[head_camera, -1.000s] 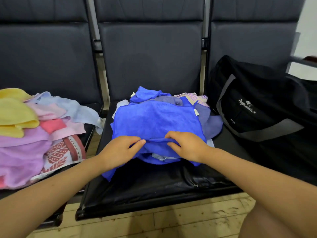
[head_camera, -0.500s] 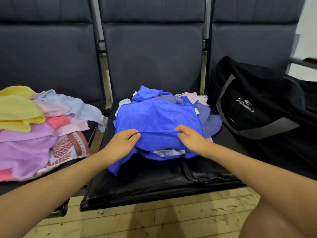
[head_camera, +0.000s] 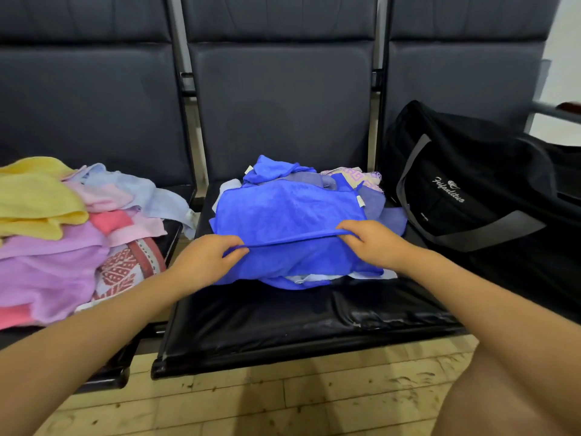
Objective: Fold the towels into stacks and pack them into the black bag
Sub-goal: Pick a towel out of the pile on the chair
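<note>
I've lifted the near hem of the blue towel (head_camera: 283, 212) off the heap on the middle seat (head_camera: 283, 322) — my left hand (head_camera: 204, 262) and right hand (head_camera: 374, 243) each pinch it taut, starting the fold; the black bag (head_camera: 471, 190) waits unpacked on my right.

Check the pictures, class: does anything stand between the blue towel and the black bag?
Nothing visible does. Both hands, left hand and right hand, pinch the blue towel; the black bag sits beside it on the next seat.

Seats (head_camera: 279, 313): three in a row
Black bag (head_camera: 471, 196): one
Towel heaps: two, at 9 o'clock (head_camera: 47, 247) and centre (head_camera: 283, 209)
Hands: two, left (head_camera: 204, 262), right (head_camera: 374, 243)
</note>
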A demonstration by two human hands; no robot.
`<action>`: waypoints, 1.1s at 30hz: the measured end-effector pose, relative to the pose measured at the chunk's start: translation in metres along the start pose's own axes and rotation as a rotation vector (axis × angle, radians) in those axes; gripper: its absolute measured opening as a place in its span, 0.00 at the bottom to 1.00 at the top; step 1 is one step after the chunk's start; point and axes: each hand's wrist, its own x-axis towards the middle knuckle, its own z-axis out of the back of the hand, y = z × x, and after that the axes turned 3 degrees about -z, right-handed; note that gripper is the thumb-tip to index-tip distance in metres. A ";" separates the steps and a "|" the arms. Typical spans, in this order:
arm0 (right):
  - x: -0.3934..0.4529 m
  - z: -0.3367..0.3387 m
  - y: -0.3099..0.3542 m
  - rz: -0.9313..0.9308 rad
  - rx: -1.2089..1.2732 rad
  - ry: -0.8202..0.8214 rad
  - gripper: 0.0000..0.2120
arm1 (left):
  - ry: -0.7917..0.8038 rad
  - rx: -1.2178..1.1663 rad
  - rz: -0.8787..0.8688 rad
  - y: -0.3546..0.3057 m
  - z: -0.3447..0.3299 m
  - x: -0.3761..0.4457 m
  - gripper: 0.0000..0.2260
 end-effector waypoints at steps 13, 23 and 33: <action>-0.027 0.025 -0.022 -0.387 0.890 -0.062 0.11 | -0.232 -0.687 0.354 -0.013 0.025 -0.018 0.10; -0.048 0.001 -0.028 -0.453 0.539 0.298 0.15 | 0.170 -0.471 0.356 0.005 0.000 -0.040 0.15; -0.015 0.019 -0.032 -0.367 0.610 -0.201 0.17 | -0.093 -0.395 0.264 0.010 0.006 -0.014 0.12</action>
